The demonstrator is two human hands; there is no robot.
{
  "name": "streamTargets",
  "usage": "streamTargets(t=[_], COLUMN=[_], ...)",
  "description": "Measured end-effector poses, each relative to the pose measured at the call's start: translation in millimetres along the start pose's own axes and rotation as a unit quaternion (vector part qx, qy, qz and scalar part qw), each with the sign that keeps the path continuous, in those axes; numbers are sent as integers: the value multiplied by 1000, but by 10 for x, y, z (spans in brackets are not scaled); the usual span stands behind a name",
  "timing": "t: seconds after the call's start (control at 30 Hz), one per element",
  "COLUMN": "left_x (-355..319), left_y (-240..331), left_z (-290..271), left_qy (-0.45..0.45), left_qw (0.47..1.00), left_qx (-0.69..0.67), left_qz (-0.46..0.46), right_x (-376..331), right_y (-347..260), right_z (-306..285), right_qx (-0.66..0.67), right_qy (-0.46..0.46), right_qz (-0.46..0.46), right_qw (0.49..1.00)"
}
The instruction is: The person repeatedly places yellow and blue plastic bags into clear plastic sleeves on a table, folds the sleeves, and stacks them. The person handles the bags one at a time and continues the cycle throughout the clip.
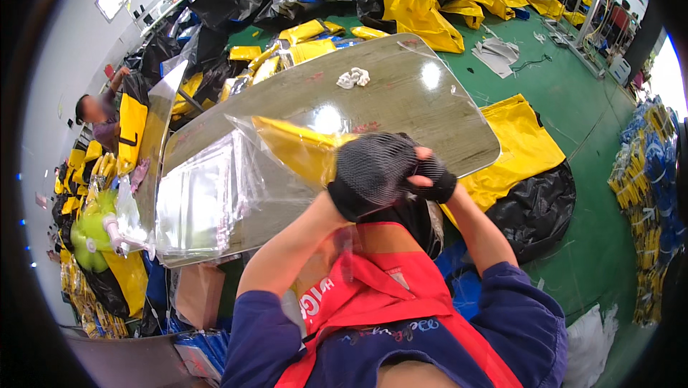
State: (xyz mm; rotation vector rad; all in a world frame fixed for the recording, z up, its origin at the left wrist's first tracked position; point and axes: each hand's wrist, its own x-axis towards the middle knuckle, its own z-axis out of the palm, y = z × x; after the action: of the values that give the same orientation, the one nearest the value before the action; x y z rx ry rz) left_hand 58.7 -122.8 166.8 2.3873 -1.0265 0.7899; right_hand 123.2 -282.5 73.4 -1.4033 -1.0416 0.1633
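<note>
My left hand (369, 171), in a black mesh glove, is closed over the end of a yellow folded piece in a clear plastic bag (297, 146). The loose bag mouth points left over the table. Tight against it, my right hand (432, 176) is also gloved, with bare fingertips curled together. What those fingers pinch is hidden. Under both hands lies the near edge of a dark, glossy table (287, 108). A stack of clear plastic bags (197, 198) rests on its left part.
White crumpled scraps (352, 78) lie on the table. Yellow packed bundles (308, 49) are heaped behind it. A yellow and black bag (527, 151) spreads on the green floor at right. A green fan (93, 230) stands at left, near another person (105, 119) holding a yellow bag.
</note>
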Motion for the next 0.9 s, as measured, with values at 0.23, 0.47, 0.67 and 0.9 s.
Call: streamTargets(t=[0.23,0.47,0.67,0.9], left_x=[-572,-886,-356,-103], left_y=[91,246,503,-111], left_z=[120,992,-481,-1089], left_qy=[281,209,128,178], left_qw=[898,814,978,958], left_qx=[-33,-359,93,41], left_qz=[-337,-406,-133,-220], right_x=[-193,391,536,597], right_y=[-98,-221,-828,-1303], right_z=[-176,-101,-438,-380], right_qx=[236,257,114,-248], right_qy=[279,420,166,247], right_qz=[43,-53,-53,-79], right_qw=[930,869,978,933])
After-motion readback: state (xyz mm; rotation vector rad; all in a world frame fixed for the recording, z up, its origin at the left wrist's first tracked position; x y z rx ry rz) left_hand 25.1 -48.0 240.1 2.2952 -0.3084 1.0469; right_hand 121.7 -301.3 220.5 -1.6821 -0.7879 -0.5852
